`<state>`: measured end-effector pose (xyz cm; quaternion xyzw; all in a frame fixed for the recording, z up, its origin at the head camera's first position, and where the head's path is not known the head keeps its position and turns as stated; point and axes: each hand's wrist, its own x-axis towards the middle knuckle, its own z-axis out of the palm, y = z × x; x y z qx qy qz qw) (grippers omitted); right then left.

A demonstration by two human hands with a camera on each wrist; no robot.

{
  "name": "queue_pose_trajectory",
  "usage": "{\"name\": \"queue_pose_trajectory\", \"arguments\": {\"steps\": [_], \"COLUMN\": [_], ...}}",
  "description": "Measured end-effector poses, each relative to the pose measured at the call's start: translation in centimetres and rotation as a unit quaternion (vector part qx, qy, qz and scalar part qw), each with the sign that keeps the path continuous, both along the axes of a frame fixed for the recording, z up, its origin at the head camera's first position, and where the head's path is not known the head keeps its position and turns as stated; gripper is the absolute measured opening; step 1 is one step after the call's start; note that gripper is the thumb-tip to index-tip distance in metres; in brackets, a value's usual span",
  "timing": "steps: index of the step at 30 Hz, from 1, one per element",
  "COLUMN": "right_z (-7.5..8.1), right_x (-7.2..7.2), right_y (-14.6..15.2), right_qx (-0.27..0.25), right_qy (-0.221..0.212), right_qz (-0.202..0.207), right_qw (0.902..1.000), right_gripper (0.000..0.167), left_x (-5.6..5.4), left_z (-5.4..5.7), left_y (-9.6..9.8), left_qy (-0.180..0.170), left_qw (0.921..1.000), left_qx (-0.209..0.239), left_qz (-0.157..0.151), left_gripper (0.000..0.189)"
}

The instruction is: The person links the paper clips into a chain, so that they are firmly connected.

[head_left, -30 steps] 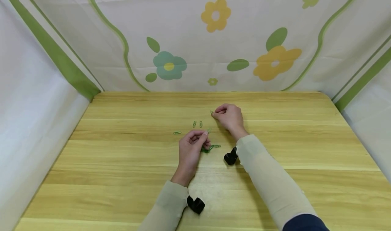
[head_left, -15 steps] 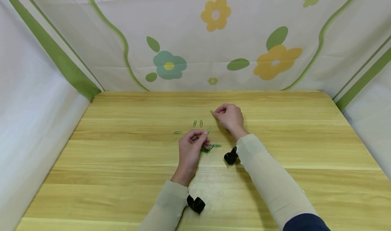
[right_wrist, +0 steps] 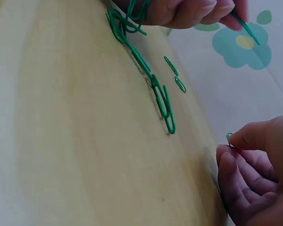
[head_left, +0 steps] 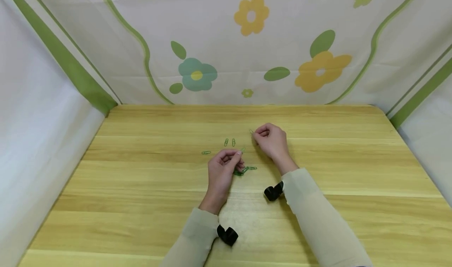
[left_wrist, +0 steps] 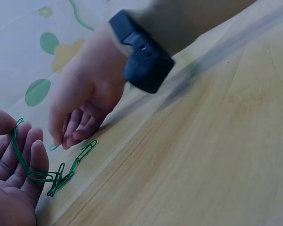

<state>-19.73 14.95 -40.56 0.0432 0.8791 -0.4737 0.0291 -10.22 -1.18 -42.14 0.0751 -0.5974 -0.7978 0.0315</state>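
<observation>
Between thumb and index finger, my left hand pinches a green paper clip at the top of a linked chain. In the left wrist view the chain of green paper clips hangs down past the fingers, its lower end lying on the table. My right hand is farther back and to the right, pinching a single green paper clip whose tip pokes out from the fingertips. The two held clips are apart. Much of the right hand's clip is hidden by its fingers.
Two loose green paper clips, a left one and a right one, lie side by side beyond the left hand. A third loose clip lies farther left. The wooden table meets a flower-printed cloth at the back.
My right hand has shifted a little right and nearer to me, still pinching its paper clip. The left hand holds almost still with the chain.
</observation>
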Motion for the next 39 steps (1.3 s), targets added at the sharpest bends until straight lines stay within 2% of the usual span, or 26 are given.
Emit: {"name": "queue_pose_trajectory", "arguments": {"steps": [5, 12, 18, 24, 31, 39], "right_z": [-0.3, -0.3, -0.6, -0.8, -1.0, -1.3], "right_x": [1.1, 2.9, 4.1, 5.0, 5.5, 5.6], "right_y": [0.5, 0.8, 1.2, 1.3, 1.1, 1.2], "right_qx": [-0.055, -0.126, -0.143, -0.178, -0.184, -0.177], "right_qy": [-0.004, -0.021, -0.025, -0.028, 0.003, 0.015], "right_qz": [-0.012, -0.028, -0.037, -0.055, -0.056, -0.049], "right_qw": [0.9984, 0.9914, 0.9888, 0.9820, 0.9814, 0.9828], "right_gripper": [0.015, 0.016, 0.015, 0.014, 0.012, 0.015], "left_x": [0.0, 0.0, 0.0, 0.0, 0.1, 0.0], "left_z": [0.1, 0.1, 0.0, 0.0, 0.2, 0.1], "left_y": [0.1, 0.2, 0.3, 0.2, 0.1, 0.1], "left_qy": [0.002, 0.001, -0.002, -0.006, -0.006, -0.003], "left_qw": [1.0000, 1.0000, 1.0000, 1.0000, 1.0000, 1.0000], "left_qx": [-0.002, -0.001, -0.004, -0.001, 0.000, 0.002], "left_qz": [0.003, 0.002, 0.002, 0.006, 0.006, 0.008], "left_gripper": [0.013, 0.012, 0.014, 0.013, 0.012, 0.013]}}
